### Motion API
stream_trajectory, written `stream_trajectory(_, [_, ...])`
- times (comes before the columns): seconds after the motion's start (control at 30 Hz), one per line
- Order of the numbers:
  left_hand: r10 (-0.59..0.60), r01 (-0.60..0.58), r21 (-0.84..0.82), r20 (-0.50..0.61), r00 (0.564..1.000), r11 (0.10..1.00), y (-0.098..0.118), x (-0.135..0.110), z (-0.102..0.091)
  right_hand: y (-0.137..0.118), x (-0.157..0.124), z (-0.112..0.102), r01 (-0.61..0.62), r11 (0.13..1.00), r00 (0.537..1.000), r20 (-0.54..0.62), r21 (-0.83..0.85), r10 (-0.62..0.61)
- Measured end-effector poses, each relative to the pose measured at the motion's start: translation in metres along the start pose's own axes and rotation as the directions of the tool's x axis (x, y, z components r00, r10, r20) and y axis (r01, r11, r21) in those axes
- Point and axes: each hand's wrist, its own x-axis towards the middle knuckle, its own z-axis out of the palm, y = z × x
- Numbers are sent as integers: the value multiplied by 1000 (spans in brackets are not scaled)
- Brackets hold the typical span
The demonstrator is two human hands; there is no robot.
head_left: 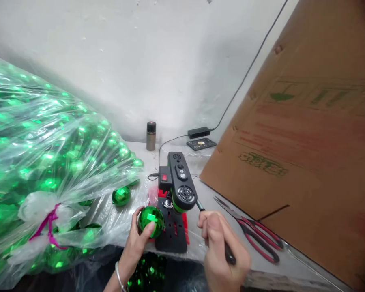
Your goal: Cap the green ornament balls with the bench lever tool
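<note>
Head view: left hand (pixel 136 239) at lower centre, fingers curled round a green ball (pixel 147 216), thumb across its front. Ball sits at left edge of the black machine (pixel 183 178), mid-frame; can't tell if they touch. Right hand (pixel 222 245), lower right of centre, fisted round the lever (pixel 230 256). Loose ball (pixel 121 196) on worktop (pixel 206 190), left of machine. Tied clear bag (pixel 63 162) of green balls fills left side. Scissors (pixel 249 232) lower right, beside carton (pixel 310 150). Can (pixel 151 140), adapter (pixel 199 132), phone (pixel 197 145) near the wall, upper centre.
</note>
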Motion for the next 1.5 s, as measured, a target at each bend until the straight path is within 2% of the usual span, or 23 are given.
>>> stream_trajectory(0.1, [42, -45, 135, 28, 999, 990, -12, 3, 17, -3, 4, -1, 8, 1000, 999, 32, -14, -8])
stream_trajectory(0.27, [166, -201, 327, 132, 977, 923, -24, 14, 32, -1, 1, -2, 50, 999, 998, 47, -5, -50])
stream_trajectory(0.43, [237, -290, 353, 185, 954, 890, -33, 21, 34, 2, -2, -3, 88, 996, 995, 43, 4, -88])
stream_trajectory(0.6, [277, -347, 336, 239, 931, 876, -37, 16, 30, 5, -4, -4, 99, 995, 994, 45, -5, -99])
stream_trajectory(0.7, [258, -328, 325, 240, 936, 887, -40, 14, 30, 4, -4, -4, 93, 996, 995, 47, -10, -93])
stream_trajectory(0.83, [177, -199, 268, 103, 979, 943, -37, 21, 28, 1, -2, -2, 81, 997, 996, 42, -9, -81])
stream_trajectory(0.9, [112, -123, 197, 67, 991, 973, -32, 27, 24, 1, -1, -2, 77, 997, 996, 48, -7, -76])
stream_trajectory(1.0, [15, -28, 116, 110, 994, 993, -21, 35, 14, 0, -1, -2, 70, 998, 996, 55, -7, -69])
stream_trajectory(1.07, [-9, -6, 101, 152, 988, 995, -17, 38, 9, 0, -2, -2, 69, 998, 996, 50, -11, -68])
stream_trajectory(1.2, [31, -51, 137, 148, 988, 989, -23, 38, 11, 1, -3, -3, 78, 997, 996, 46, -8, -77])
stream_trajectory(1.37, [189, -211, 271, 107, 976, 939, -42, 30, 29, 0, -2, -4, 100, 995, 993, 57, -15, -99])
stream_trajectory(1.5, [270, -288, 348, 99, 958, 892, -52, 24, 42, -1, -3, -4, 120, 992, 991, 67, -22, -119])
